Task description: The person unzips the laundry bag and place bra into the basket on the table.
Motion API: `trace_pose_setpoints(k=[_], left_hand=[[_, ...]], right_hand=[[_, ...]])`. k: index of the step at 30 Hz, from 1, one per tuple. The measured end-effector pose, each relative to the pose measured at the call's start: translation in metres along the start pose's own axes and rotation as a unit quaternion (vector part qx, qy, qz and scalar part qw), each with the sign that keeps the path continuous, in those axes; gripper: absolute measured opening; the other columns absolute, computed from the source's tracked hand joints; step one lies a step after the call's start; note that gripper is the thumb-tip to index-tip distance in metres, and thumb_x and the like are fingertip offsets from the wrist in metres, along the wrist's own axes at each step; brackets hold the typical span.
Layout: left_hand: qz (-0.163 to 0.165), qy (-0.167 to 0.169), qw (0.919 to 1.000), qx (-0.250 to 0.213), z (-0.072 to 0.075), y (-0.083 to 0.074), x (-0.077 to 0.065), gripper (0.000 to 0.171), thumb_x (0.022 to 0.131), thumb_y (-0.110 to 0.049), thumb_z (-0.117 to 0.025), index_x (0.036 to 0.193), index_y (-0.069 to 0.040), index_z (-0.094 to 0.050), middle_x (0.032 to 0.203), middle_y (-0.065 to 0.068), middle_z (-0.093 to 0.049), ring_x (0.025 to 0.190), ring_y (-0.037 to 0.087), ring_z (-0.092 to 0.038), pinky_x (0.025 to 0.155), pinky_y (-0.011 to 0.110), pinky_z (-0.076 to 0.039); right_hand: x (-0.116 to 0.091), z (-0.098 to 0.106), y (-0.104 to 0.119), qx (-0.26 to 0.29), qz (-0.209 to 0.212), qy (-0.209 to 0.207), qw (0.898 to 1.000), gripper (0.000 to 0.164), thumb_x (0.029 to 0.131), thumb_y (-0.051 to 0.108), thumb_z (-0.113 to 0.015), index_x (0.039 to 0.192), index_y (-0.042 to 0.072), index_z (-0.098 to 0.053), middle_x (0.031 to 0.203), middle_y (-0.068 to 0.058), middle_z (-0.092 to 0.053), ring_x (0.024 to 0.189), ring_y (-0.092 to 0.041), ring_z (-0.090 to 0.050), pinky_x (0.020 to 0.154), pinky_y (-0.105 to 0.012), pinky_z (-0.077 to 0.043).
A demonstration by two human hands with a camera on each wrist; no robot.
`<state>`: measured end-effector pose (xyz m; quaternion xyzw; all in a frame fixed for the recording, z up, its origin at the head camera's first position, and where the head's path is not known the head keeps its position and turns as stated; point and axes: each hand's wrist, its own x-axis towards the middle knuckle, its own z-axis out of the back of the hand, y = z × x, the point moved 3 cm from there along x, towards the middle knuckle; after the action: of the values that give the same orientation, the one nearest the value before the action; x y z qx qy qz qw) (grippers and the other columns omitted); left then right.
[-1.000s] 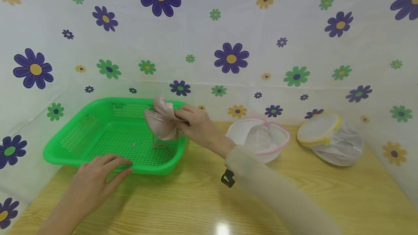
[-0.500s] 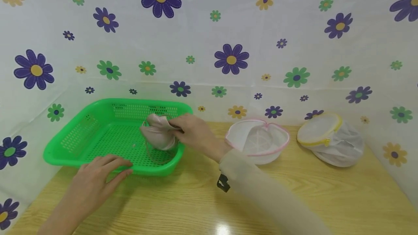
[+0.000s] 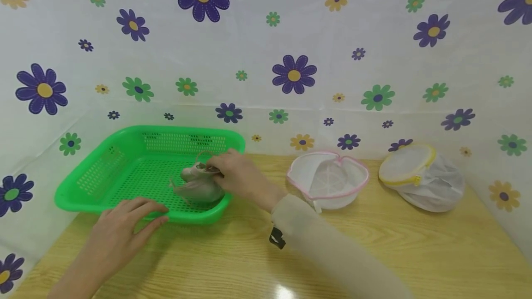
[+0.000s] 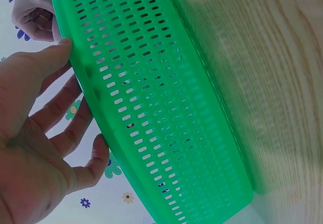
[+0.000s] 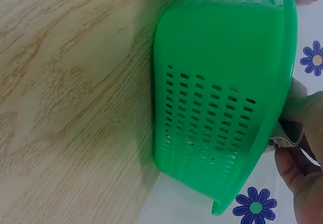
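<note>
In the head view, my right hand [image 3: 245, 176] pinches the upper edge of a dusty-pink satin bra [image 3: 201, 188], which is inside the right end of a green plastic basket [image 3: 137, 206]. One strap loops up behind the fingers. In the right wrist view a fold of the bra [image 5: 285, 135] shows between thumb and fingers, just past the basket's rim. My left hand [image 3: 120, 230] holds the basket's front rim. In the left wrist view its thumb touches the rim while the other fingers reach over it.
Right of the basket stands a white mesh laundry bag [image 3: 332, 179] with a pink edge, its top open. Farther right lies a white laundry bag [image 3: 430, 186] with a yellow zipper. A flower-printed sheet [image 3: 249, 36] hangs behind the wooden table [image 3: 232, 257].
My right hand has lowered the bra into the basket and come slightly left and toward the front. The basket's right back rim is more visible now. My left hand stays in place.
</note>
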<state>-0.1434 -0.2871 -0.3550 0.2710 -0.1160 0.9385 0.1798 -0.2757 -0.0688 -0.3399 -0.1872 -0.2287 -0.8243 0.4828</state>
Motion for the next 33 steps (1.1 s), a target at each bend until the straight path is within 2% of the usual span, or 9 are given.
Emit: trace_pose_setpoints(k=[3,8,13,17,22,27,33], left_hand=[[-0.003,0.001,1.0,-0.002,0.0,0.0,0.001,0.028,0.077,-0.015,-0.086,0.1,-0.025,-0.075,0.099,-0.004,-0.074,0.091,0.031,-0.071,0.067,0.059,-0.05],[-0.008,-0.001,1.0,-0.003,0.0,0.0,0.001,0.028,0.077,-0.015,-0.086,0.101,-0.024,-0.075,0.098,-0.004,-0.074,0.09,0.03,-0.071,0.067,0.059,-0.051],[-0.01,-0.004,0.9999,-0.002,-0.001,0.0,0.001,0.029,0.076,-0.014,-0.087,0.101,-0.024,-0.074,0.097,-0.004,-0.074,0.09,0.031,-0.071,0.067,0.059,-0.051],[-0.011,-0.008,0.9999,-0.003,-0.001,0.001,0.001,0.031,0.075,-0.014,-0.087,0.101,-0.025,-0.074,0.097,-0.004,-0.074,0.09,0.03,-0.071,0.067,0.058,-0.051],[-0.011,-0.013,0.9998,-0.008,0.0,0.001,0.001,0.032,0.074,-0.014,-0.087,0.101,-0.026,-0.075,0.097,-0.005,-0.074,0.091,0.03,-0.071,0.068,0.059,-0.05],[-0.007,-0.008,0.9999,-0.009,0.0,0.001,0.001,0.034,0.074,-0.013,-0.087,0.102,-0.026,-0.075,0.097,-0.005,-0.074,0.091,0.03,-0.071,0.068,0.059,-0.05],[-0.011,-0.012,0.9998,-0.011,0.001,-0.001,0.002,0.034,0.074,-0.012,-0.087,0.102,-0.026,-0.075,0.098,-0.005,-0.074,0.09,0.03,-0.072,0.068,0.058,-0.051]], right_hand=[[0.001,-0.002,0.004,0.002,-0.002,0.028,1.0,0.016,0.092,0.008,-0.074,0.108,0.009,-0.074,0.104,-0.002,-0.075,0.096,-0.016,-0.067,0.084,-0.021,-0.054],[0.001,-0.004,0.01,0.0,0.0,0.085,0.996,0.006,0.094,0.011,-0.073,0.098,0.01,-0.077,0.097,-0.001,-0.07,0.088,-0.01,-0.063,0.078,-0.014,-0.051],[0.003,-0.008,0.015,-0.005,0.008,0.144,0.99,0.013,0.096,0.007,-0.067,0.1,0.009,-0.08,0.096,0.001,-0.072,0.085,-0.008,-0.061,0.078,-0.012,-0.049],[0.004,-0.01,0.018,0.001,0.003,0.172,0.985,0.018,0.097,0.003,-0.063,0.103,0.006,-0.079,0.1,-0.002,-0.072,0.088,-0.009,-0.062,0.077,-0.011,-0.049],[0.003,-0.011,0.02,0.002,-0.008,0.174,0.985,0.019,0.098,0.005,-0.062,0.107,0.007,-0.079,0.105,-0.004,-0.072,0.096,-0.011,-0.065,0.082,-0.011,-0.05],[0.002,-0.012,0.021,0.011,0.0,0.158,0.987,0.019,0.098,0.004,-0.062,0.109,0.006,-0.078,0.107,-0.005,-0.073,0.101,-0.013,-0.069,0.088,-0.013,-0.052],[-0.001,-0.009,0.02,0.007,0.012,0.138,0.99,0.019,0.098,0.004,-0.062,0.109,0.006,-0.077,0.107,-0.005,-0.074,0.099,-0.013,-0.069,0.089,-0.014,-0.053]])
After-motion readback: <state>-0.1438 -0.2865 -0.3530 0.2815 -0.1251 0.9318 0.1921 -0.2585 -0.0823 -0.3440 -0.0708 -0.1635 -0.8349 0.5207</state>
